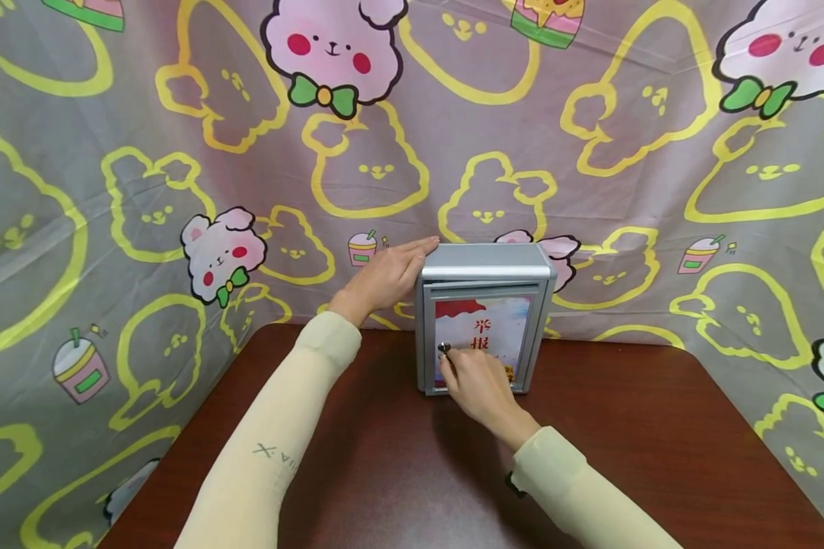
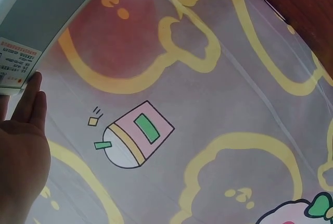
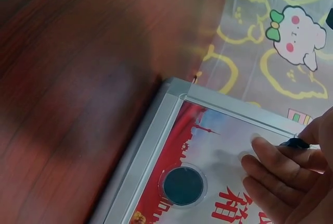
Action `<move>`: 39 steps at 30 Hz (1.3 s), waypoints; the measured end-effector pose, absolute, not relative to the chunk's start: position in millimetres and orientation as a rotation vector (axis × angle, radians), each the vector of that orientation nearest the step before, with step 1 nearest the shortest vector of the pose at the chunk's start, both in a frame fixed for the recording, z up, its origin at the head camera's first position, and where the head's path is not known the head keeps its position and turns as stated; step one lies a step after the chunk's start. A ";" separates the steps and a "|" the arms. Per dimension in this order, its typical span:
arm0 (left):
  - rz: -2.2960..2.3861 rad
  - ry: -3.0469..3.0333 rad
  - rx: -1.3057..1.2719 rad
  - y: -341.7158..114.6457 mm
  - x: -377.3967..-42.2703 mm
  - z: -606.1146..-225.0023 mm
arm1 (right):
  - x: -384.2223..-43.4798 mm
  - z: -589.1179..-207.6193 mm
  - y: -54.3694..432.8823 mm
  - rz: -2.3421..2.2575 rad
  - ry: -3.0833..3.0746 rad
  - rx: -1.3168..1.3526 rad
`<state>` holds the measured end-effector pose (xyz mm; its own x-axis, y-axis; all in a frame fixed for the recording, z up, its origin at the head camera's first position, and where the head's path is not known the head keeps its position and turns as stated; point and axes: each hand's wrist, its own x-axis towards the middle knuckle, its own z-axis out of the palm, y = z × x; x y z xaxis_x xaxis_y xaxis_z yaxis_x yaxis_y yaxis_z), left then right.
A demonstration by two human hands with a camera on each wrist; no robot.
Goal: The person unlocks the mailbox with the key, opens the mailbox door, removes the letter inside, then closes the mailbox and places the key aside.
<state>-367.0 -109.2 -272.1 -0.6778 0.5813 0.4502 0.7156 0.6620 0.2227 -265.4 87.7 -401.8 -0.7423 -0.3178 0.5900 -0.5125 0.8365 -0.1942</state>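
A grey metal report box (image 1: 486, 261) stands upright on the table, with a printed sheet bearing red characters on its front door (image 1: 467, 316). The door's top edge sits slightly askew from the box frame. My left hand (image 1: 387, 280) rests with straight fingers on the box's upper left corner; the left wrist view shows this hand (image 2: 23, 156) beside a label (image 2: 18, 62) on the box. At the round lock (image 1: 444, 348) on the door's left side, my right hand (image 1: 479, 385) pinches a small key with a dark head (image 3: 295, 143) between thumb and index finger.
The box stands toward the back of a dark reddish-brown table (image 1: 378, 457). A grey cloth printed with yellow bear outlines (image 1: 632, 198) hangs close behind and around it. A dark round window (image 3: 183, 186) shows low on the door.
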 end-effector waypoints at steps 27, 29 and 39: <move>-0.572 -2.532 -1.022 -107.0 -373.7 -272.5 | -264.7 -402.9 101.2 0.497 -2.454 0.679; -0.576 -2.531 -1.023 -107.3 -373.6 -272.7 | -262.9 -403.4 101.9 0.495 -2.451 0.680; -0.588 -2.508 -1.028 -108.6 -373.5 -275.4 | -250.8 -404.4 104.8 0.515 -2.459 0.676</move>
